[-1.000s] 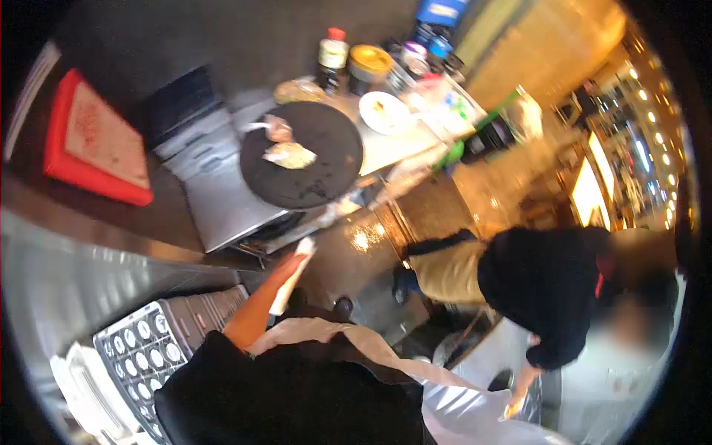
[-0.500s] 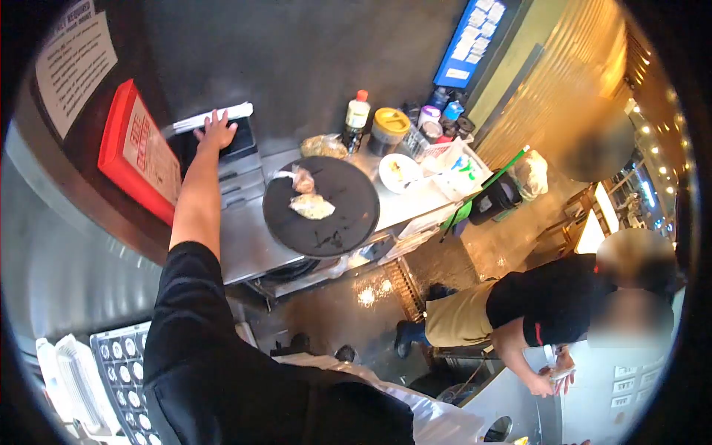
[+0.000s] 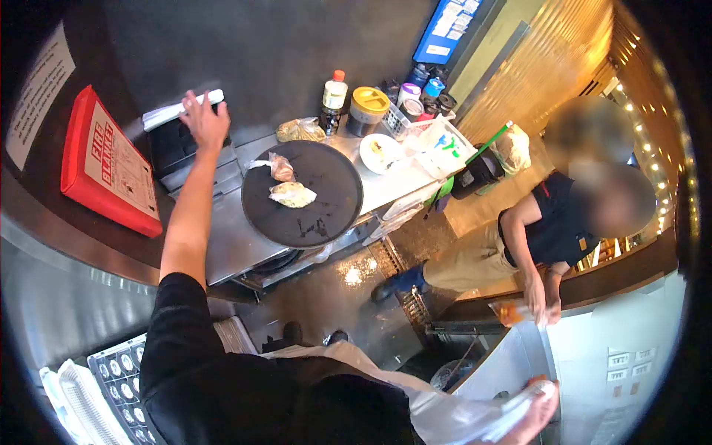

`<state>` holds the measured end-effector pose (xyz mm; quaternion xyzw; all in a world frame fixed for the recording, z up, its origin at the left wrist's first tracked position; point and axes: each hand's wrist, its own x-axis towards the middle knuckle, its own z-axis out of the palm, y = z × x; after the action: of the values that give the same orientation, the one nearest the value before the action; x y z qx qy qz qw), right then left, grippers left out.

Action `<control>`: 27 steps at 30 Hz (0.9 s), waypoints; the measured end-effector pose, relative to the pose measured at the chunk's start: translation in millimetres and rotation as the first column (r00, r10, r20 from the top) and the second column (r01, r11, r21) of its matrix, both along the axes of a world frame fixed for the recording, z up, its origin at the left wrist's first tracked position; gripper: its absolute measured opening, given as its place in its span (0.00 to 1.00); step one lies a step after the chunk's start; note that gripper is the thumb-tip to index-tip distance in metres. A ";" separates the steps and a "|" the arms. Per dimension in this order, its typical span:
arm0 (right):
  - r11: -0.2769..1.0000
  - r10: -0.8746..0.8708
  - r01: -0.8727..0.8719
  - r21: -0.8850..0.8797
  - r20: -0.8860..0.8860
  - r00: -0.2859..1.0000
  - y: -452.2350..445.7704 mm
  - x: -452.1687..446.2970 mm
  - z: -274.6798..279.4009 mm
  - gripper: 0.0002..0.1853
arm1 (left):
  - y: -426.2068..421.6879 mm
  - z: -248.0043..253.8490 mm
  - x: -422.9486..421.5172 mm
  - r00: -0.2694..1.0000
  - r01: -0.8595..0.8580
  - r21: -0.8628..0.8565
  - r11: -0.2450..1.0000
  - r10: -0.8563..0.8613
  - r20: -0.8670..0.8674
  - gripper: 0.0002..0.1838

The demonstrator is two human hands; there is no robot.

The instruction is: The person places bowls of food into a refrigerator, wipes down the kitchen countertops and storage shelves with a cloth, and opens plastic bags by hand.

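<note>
My left hand [image 3: 205, 122] reaches to the wall end of the counter, fingers spread over the white strip-like stack [image 3: 167, 114] on a black box [image 3: 169, 149]. I cannot tell whether it grips any of the stack. At the lower right, my right hand [image 3: 540, 415] closes around the end of a thin white sheet [image 3: 463, 417], which stretches across from my front. Beside my left forearm lies a round black tray [image 3: 326, 189]. A clear bag of pale food [image 3: 292, 195] and a small knotted bag of pinkish food [image 3: 279, 167] rest on it.
Behind the tray stand a sauce bottle [image 3: 334, 96], a yellow-lidded tub [image 3: 368, 111], a white bowl [image 3: 380, 153] and a white basket [image 3: 443, 146]. A red fire blanket case [image 3: 107, 163] hangs at left. Another person [image 3: 549, 222] holds a packet of orange food at right.
The view has shifted, and my left hand remains at the white stack. My right hand has come into view with the white sheet. The other person has turned and now holds an orange packet.
</note>
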<state>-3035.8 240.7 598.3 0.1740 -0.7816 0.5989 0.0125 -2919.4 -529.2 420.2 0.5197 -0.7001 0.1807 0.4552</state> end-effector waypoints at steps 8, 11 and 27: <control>0.973 0.222 -0.221 -0.067 0.015 0.975 -64.9 5.5 -24.1 0.23 | 83.3 -69.8 -122.6 0.659 0.080 0.959 0.270 -0.737 0.153 0.38; 0.982 0.168 -0.164 -0.090 0.035 0.985 -56.0 12.3 -29.8 0.23 | 84.0 -75.1 -147.6 0.773 0.099 0.977 0.187 -0.633 0.043 0.37; 0.363 0.876 -0.896 0.255 0.235 0.421 -118.3 -49.6 -89.2 0.12 | 473.1 -60.6 -30.3 -0.042 0.423 0.040 -0.905 -0.064 -0.997 0.16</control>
<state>-3085.3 122.4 509.1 0.5479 -0.6556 0.3702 -0.3647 -2949.7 -56.0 359.6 -0.0781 -0.5491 -0.8307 -0.0481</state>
